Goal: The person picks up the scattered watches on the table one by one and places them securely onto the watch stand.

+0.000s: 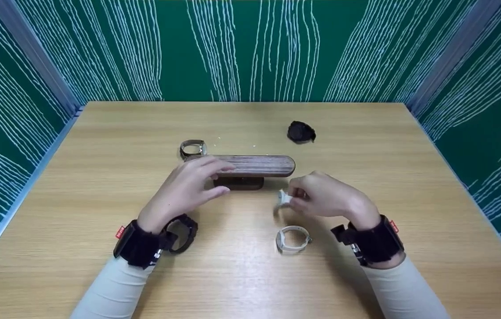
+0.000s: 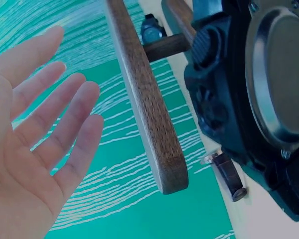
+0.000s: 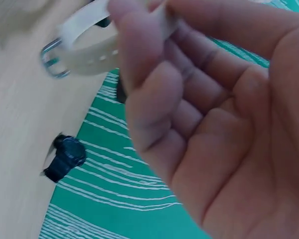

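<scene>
In the head view a wooden stand (image 1: 263, 165) with a rounded top bar is at mid-table. My left hand (image 1: 188, 186) is over the bar's left end; in the left wrist view that hand (image 2: 50, 114) has its fingers apart and holds nothing, beside the wooden bar (image 2: 149, 99). My right hand (image 1: 328, 195) pinches a white-strapped watch (image 1: 284, 198) right of the stand's base. In the right wrist view the curled fingers of my right hand (image 3: 189, 99) grip the pale strap (image 3: 89, 57), its buckle hanging free.
A second white-strapped watch (image 1: 281, 241) lies nearer me. A large black watch (image 1: 191, 232) is beside my left wrist. Behind the stand's left end is a brown-strapped watch (image 1: 192, 144); a black watch (image 1: 300, 132) lies at the back right. Green patterned panels (image 1: 250, 88) edge the table.
</scene>
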Action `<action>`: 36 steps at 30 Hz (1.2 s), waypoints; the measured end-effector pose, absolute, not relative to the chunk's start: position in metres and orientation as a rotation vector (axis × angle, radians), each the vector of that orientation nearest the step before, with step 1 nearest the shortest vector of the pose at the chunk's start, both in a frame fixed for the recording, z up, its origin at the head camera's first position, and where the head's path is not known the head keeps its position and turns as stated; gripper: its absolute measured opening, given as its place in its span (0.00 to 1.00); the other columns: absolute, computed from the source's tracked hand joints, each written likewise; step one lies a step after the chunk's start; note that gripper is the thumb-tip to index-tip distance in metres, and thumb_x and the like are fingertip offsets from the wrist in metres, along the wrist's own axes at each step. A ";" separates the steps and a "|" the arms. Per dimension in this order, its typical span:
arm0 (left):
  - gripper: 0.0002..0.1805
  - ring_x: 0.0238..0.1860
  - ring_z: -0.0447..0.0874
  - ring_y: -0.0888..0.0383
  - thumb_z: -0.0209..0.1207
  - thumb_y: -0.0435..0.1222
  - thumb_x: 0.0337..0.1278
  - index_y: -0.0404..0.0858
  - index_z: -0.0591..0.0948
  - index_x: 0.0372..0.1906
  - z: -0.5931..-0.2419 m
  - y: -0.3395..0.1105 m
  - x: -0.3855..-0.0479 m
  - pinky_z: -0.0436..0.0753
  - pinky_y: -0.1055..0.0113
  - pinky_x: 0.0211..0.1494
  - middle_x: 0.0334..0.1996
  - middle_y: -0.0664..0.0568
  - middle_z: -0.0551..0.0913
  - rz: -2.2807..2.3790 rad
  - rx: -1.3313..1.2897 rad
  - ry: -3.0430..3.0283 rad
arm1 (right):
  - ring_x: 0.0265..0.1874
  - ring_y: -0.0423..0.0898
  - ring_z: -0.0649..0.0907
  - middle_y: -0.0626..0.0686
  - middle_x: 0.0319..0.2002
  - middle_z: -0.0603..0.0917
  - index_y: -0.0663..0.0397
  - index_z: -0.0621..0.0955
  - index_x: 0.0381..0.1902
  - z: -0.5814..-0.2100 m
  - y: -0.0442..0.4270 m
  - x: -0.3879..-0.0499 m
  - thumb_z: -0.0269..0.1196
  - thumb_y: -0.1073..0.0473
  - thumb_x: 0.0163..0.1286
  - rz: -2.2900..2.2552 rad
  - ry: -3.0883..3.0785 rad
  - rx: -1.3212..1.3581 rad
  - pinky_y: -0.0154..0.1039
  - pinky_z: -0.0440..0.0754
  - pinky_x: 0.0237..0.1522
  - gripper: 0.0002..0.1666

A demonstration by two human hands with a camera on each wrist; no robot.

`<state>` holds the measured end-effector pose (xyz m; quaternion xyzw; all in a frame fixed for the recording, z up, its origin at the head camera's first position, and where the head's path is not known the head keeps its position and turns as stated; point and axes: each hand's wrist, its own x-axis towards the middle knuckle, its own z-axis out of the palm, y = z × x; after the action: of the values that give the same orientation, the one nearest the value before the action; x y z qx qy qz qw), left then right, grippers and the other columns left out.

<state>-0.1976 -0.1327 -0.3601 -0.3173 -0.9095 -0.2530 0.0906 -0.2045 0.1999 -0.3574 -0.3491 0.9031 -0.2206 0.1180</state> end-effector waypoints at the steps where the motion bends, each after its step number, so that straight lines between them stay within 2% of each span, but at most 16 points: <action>1: 0.28 0.64 0.84 0.49 0.74 0.43 0.63 0.45 0.83 0.67 -0.360 -0.132 -0.197 0.80 0.50 0.69 0.65 0.49 0.84 -0.746 -0.946 -2.705 | 0.22 0.36 0.74 0.42 0.25 0.79 0.52 0.85 0.35 -0.356 0.199 -0.203 0.68 0.63 0.73 -0.661 2.636 -1.048 0.33 0.75 0.26 0.04; 6: 0.30 0.55 0.88 0.52 0.74 0.43 0.63 0.45 0.81 0.69 -0.363 -0.126 -0.196 0.84 0.52 0.63 0.65 0.48 0.84 -0.725 -1.004 -2.701 | 0.23 0.35 0.75 0.41 0.26 0.80 0.50 0.84 0.35 -0.351 0.192 -0.197 0.71 0.60 0.72 -0.703 2.650 -1.177 0.33 0.76 0.28 0.06; 10: 0.32 0.48 0.90 0.54 0.74 0.43 0.64 0.46 0.79 0.71 -0.366 -0.121 -0.194 0.86 0.51 0.61 0.68 0.45 0.81 -0.744 -1.076 -2.698 | 0.27 0.35 0.81 0.42 0.31 0.85 0.51 0.85 0.38 -0.350 0.187 -0.195 0.70 0.60 0.75 -0.799 2.643 -1.278 0.34 0.83 0.32 0.04; 16: 0.35 0.47 0.90 0.55 0.74 0.45 0.62 0.47 0.77 0.73 -0.368 -0.114 -0.192 0.86 0.53 0.60 0.69 0.47 0.80 -0.763 -1.148 -2.691 | 0.32 0.39 0.86 0.46 0.35 0.88 0.55 0.84 0.43 -0.350 0.180 -0.195 0.68 0.60 0.76 -0.936 2.612 -1.387 0.35 0.87 0.37 0.04; 18: 0.35 0.51 0.89 0.54 0.75 0.46 0.62 0.47 0.78 0.72 -0.368 -0.112 -0.192 0.86 0.54 0.60 0.68 0.49 0.81 -0.760 -1.163 -2.684 | 0.34 0.39 0.87 0.47 0.36 0.88 0.55 0.84 0.43 -0.351 0.177 -0.195 0.68 0.60 0.76 -0.961 2.609 -1.409 0.35 0.88 0.39 0.05; 24: 0.27 0.61 0.86 0.53 0.74 0.47 0.62 0.45 0.83 0.64 -0.371 -0.109 -0.191 0.84 0.54 0.64 0.63 0.53 0.85 -0.750 -1.186 -2.663 | 0.38 0.40 0.88 0.46 0.38 0.87 0.55 0.82 0.43 -0.353 0.170 -0.194 0.68 0.60 0.77 -0.987 2.603 -1.411 0.37 0.88 0.44 0.04; 36: 0.12 0.47 0.89 0.60 0.72 0.42 0.66 0.43 0.87 0.50 -0.371 -0.107 -0.190 0.86 0.61 0.52 0.47 0.56 0.90 -0.847 -1.178 -2.614 | 0.41 0.41 0.89 0.48 0.41 0.87 0.56 0.82 0.47 -0.355 0.168 -0.194 0.67 0.61 0.77 -1.042 2.585 -1.393 0.36 0.88 0.46 0.05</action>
<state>-0.1905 -0.1075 -0.3706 -0.3928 -0.8718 -0.2826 0.0758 -0.1935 0.1681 -0.3550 -0.4471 0.8295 -0.3344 0.0130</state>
